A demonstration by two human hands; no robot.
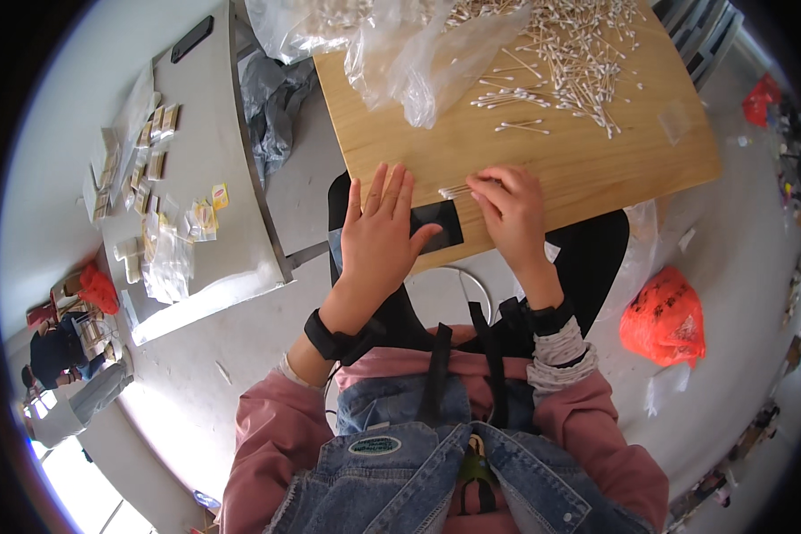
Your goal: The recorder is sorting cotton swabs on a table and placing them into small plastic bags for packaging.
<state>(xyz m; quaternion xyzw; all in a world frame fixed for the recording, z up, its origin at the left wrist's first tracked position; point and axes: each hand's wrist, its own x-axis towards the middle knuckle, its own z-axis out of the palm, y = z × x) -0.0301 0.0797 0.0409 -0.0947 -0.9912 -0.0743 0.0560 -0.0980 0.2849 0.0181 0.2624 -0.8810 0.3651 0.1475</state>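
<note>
My right hand (514,214) is closed in a pinch on a small bundle of cotton swabs (452,191), whose white tips stick out to the left just above the wooden table (400,142). Fingers stretched out, my left hand (378,231) is open at the table's near left edge with nothing in its grasp. Beside its thumb lies a flat dark rectangle (445,221), partly covered by the hand; I cannot make out what it is. A large loose heap of cotton swabs (587,62) spreads over the far right of the table, with a few strays nearer me.
Clear plastic bags (409,62) rest at the table's far side, swabs in one. On the left, a white table (214,258) holds small packs (156,166) and a phone (193,39). A grey bag (276,111) hangs between the tables. A red bag (663,319) stands on the floor at right.
</note>
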